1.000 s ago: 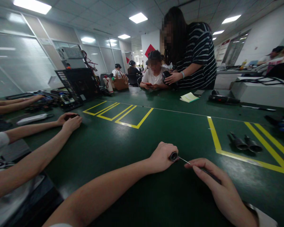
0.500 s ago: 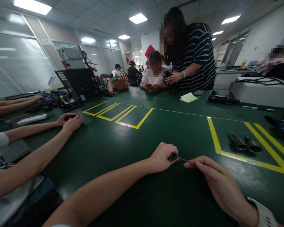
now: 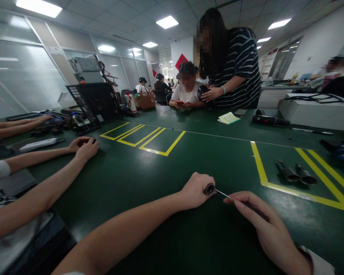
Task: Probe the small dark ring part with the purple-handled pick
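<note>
My left hand [image 3: 197, 191] is closed around a dark cup-shaped metal part [image 3: 209, 189], its round opening turned toward me. Most of that part is hidden inside the fist. Between the thumb and fingers of my right hand [image 3: 256, 210], a thin metal rod [image 3: 222, 193] is pinched. The rod's far end meets the rim of the opening; I cannot tell whether it goes inside. To the right, two similar cup-shaped metal parts with narrow shanks, one [image 3: 288, 172] beside the other [image 3: 306, 176], lie within a yellow tape outline [image 3: 304, 196] on the green table [image 3: 160, 175].
At the left, a co-worker's hands [image 3: 84, 148] hold a small dark thing. A white power strip-like object [image 3: 38, 144] and electronic equipment [image 3: 94, 101] lie beyond. Across the table are a notepad [image 3: 228, 118], a dark case [image 3: 271, 117], a white box [image 3: 321, 112] and two people.
My right hand has shifted slightly down and right, and the rod now looks brighter, its end nearer the rim. My left hand stays put. The neighbour's fingers have moved a little.
</note>
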`<state>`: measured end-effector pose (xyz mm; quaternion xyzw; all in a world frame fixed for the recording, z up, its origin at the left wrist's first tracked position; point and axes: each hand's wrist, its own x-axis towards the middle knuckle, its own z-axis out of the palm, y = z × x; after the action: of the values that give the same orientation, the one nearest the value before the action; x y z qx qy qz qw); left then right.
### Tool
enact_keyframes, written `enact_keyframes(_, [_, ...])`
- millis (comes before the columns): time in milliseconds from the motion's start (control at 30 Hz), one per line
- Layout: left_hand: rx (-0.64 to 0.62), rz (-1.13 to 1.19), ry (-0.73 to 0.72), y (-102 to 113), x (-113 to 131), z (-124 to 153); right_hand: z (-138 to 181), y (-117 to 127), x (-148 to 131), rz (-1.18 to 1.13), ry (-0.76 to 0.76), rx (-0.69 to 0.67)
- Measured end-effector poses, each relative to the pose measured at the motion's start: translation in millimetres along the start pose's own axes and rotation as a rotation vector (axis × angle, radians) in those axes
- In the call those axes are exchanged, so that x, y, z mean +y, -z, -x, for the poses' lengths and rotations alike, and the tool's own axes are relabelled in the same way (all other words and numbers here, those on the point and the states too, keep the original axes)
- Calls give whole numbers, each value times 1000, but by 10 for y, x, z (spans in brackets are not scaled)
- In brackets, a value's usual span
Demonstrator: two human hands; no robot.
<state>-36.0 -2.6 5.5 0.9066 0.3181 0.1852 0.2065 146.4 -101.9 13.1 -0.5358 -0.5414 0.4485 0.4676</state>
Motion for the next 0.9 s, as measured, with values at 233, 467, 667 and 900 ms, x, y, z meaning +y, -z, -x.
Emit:
enact_keyframes(233, [-30, -20, 2, 38, 34, 4, -7, 3, -40, -3, -54, -55])
enact_keyframes(467, [-4, 44, -25, 37, 28, -1, -69, 11, -82, -303, -188, 7])
enact_keyframes(667, [-19, 44, -25, 26, 19, -5, -69, 12, -73, -334, -198, 6])
enact_keyframes(900, [-11, 13, -5, 29, 22, -11, 17, 10, -1, 7, 50, -11])
